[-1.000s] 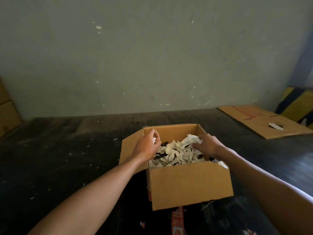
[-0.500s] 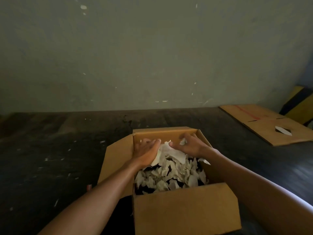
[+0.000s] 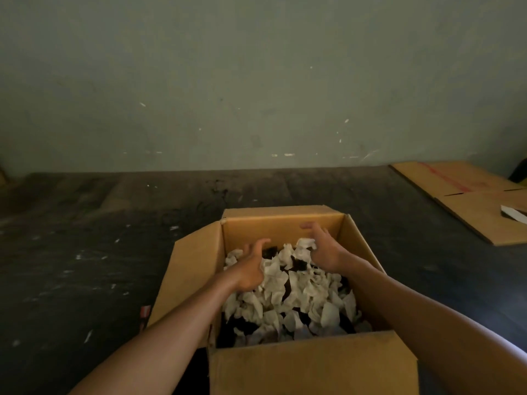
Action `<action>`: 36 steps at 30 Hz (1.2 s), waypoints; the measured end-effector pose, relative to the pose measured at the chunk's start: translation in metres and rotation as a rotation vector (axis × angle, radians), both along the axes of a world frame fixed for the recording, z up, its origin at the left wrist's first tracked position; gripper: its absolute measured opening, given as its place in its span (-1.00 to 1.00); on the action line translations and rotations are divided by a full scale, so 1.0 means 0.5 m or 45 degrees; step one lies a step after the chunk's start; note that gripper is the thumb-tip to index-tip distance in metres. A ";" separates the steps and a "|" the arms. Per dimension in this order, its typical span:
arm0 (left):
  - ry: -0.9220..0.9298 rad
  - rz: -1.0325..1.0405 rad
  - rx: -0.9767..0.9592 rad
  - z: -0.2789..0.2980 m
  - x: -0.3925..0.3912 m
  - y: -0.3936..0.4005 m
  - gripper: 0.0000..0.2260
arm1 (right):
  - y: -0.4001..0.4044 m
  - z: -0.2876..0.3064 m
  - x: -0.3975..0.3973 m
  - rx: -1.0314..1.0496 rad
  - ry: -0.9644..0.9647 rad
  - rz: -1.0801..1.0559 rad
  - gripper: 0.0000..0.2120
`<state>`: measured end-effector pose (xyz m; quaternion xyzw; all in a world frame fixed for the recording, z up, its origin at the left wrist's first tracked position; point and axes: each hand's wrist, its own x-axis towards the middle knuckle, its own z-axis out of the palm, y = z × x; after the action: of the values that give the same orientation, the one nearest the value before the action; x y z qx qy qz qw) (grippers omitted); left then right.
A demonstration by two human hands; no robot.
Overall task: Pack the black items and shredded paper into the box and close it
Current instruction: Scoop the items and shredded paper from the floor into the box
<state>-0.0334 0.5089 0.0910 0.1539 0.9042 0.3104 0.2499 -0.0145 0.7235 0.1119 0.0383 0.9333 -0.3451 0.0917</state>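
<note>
An open brown cardboard box (image 3: 282, 228) stands on the dark floor in front of me, its flaps spread outward. White shredded paper (image 3: 293, 295) fills most of it, with black items (image 3: 298, 265) showing in gaps between the pieces. My left hand (image 3: 251, 266) hovers over the left side of the paper, fingers curled and apart, holding nothing. My right hand (image 3: 323, 249) is over the far right of the paper, fingers spread toward the back wall of the box, also with nothing in it.
A flattened cardboard sheet (image 3: 467, 201) with a red stripe lies on the floor at the right, a white scrap (image 3: 513, 213) on it. A grey-green wall (image 3: 256, 81) rises behind. Small paper bits dot the dark floor (image 3: 85, 266) at the left.
The camera has moved closer over the box. Both hands have lifted off the paper near the back wall and drawn apart, fingers now spread.
</note>
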 end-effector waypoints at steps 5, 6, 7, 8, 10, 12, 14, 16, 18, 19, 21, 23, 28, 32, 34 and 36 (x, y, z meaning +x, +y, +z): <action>-0.011 -0.007 -0.217 -0.027 0.001 0.017 -0.25 | 0.026 -0.039 -0.030 0.283 -0.172 0.074 -0.35; -0.024 -0.034 -0.318 -0.035 -0.001 0.019 -0.21 | 0.026 -0.048 -0.034 0.344 -0.224 0.116 -0.33; -0.045 -0.073 -0.406 -0.044 -0.001 0.022 -0.18 | 0.026 -0.065 -0.039 0.414 -0.292 0.186 -0.32; -0.069 -0.119 -0.477 -0.056 0.001 0.025 -0.15 | 0.024 -0.085 -0.041 0.497 -0.353 0.282 -0.31; -0.102 -0.218 -0.602 -0.077 0.005 0.030 -0.13 | 0.016 -0.125 -0.044 0.573 -0.422 0.402 -0.33; -0.131 -0.270 -0.677 -0.094 0.009 0.034 -0.12 | 0.005 -0.154 -0.042 0.551 -0.461 0.427 -0.36; -0.157 -0.259 -0.677 -0.109 0.010 0.037 -0.12 | -0.004 -0.172 -0.041 0.549 -0.486 0.474 -0.41; -0.153 -0.234 -0.651 -0.121 0.014 0.040 -0.12 | -0.009 -0.184 -0.046 0.501 -0.543 0.512 -0.45; -0.154 -0.214 -0.632 -0.134 0.017 0.041 -0.11 | -0.012 -0.184 -0.049 0.508 -0.589 0.516 -0.46; -0.156 -0.201 -0.626 -0.139 0.019 0.041 -0.11 | -0.010 -0.176 -0.050 0.565 -0.584 0.567 -0.46; -0.168 -0.157 -0.589 -0.129 0.026 0.041 -0.13 | -0.008 -0.151 -0.050 0.619 -0.548 0.630 -0.43; -0.142 -0.110 -0.517 -0.105 0.036 0.042 -0.19 | 0.002 -0.117 -0.056 0.681 -0.524 0.600 -0.36; -0.087 0.033 -0.458 -0.086 0.055 0.033 -0.21 | 0.021 -0.076 -0.036 0.717 -0.364 0.618 -0.34; -0.127 -0.143 -0.566 -0.087 0.084 0.028 -0.30 | 0.020 -0.104 0.036 0.772 -0.534 0.818 -0.31; -0.210 -0.257 -0.639 -0.081 0.107 0.037 -0.29 | 0.016 -0.131 0.067 0.792 -0.632 0.854 -0.28; -0.235 -0.280 -0.693 -0.081 0.122 0.045 -0.32 | 0.012 -0.152 0.078 0.757 -0.662 0.802 -0.25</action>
<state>0.0277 0.5316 0.0507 0.1494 0.9055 0.0408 0.3951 0.0243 0.7294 0.0361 -0.1360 0.9038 0.0009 0.4058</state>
